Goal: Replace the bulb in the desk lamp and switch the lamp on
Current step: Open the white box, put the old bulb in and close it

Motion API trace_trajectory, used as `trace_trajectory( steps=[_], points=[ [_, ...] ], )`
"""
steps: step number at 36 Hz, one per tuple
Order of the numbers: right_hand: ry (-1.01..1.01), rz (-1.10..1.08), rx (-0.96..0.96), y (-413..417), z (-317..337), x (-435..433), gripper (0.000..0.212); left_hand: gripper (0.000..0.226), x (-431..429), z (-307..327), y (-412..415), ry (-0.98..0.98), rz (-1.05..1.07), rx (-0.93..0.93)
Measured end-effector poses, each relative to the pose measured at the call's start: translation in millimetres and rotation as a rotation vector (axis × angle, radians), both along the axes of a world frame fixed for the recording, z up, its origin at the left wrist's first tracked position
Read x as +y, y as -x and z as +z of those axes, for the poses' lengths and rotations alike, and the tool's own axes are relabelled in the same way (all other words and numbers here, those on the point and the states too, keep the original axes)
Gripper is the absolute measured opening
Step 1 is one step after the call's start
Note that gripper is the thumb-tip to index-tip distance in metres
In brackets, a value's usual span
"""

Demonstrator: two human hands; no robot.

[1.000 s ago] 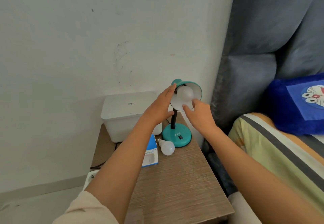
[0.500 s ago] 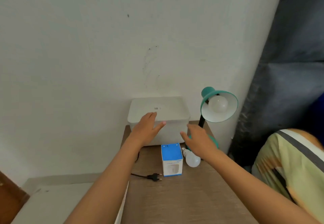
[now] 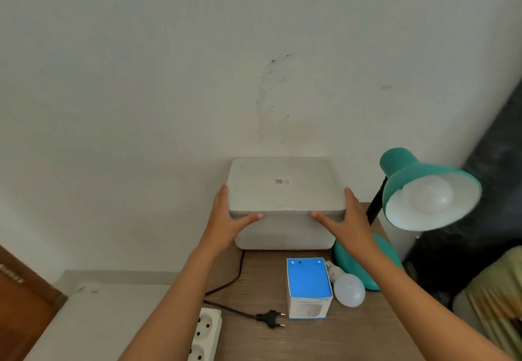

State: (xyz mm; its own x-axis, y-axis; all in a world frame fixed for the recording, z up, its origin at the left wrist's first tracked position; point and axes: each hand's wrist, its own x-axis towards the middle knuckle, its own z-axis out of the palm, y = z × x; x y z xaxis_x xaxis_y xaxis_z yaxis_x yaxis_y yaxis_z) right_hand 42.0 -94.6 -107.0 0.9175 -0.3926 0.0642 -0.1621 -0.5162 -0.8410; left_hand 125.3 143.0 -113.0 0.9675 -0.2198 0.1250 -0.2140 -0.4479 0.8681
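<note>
A teal desk lamp [image 3: 406, 174] stands at the back right of the wooden table [image 3: 324, 338], with a white bulb [image 3: 429, 195] seated in its shade. A second white bulb [image 3: 348, 290] lies loose on the table beside a blue and white bulb box [image 3: 309, 287]. The lamp's black plug [image 3: 271, 318] lies unplugged on the table. My left hand [image 3: 228, 216] and my right hand [image 3: 343, 219] press against the two sides of the lid of a white storage box [image 3: 285, 191], thumbs on its front edge.
A white power strip [image 3: 206, 332] hangs at the table's left edge, with the black cord [image 3: 237, 276] running past it. The white wall is directly behind the box. Bedding shows at the right edge, and a brown door at the lower left.
Both hands left the lamp's bulb and shade, dropped toward the table, then came to the white box lid and clasp its sides. The view swung left.
</note>
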Motion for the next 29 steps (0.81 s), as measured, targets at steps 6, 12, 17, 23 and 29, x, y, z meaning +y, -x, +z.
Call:
trace_trajectory(
  steps=[6,12,17,23,29],
  points=[
    [-0.095,-0.038,-0.103,-6,-4,1,0.103,0.101,-3,-4,-3,0.098,0.080,-0.031],
    [-0.153,-0.082,-0.211,-9,12,4,0.085,0.069,-6,8,-10,0.255,0.066,-0.065],
    [-0.246,-0.044,-0.166,-12,19,0,0.086,0.081,-4,14,-18,0.311,0.012,0.007],
    [-0.243,0.011,-0.041,-19,16,-9,0.114,0.088,-1,10,-19,0.343,-0.040,0.067],
    [-0.281,0.004,-0.082,-19,15,-7,0.110,0.085,1,13,-18,0.359,-0.046,0.069]
  ],
)
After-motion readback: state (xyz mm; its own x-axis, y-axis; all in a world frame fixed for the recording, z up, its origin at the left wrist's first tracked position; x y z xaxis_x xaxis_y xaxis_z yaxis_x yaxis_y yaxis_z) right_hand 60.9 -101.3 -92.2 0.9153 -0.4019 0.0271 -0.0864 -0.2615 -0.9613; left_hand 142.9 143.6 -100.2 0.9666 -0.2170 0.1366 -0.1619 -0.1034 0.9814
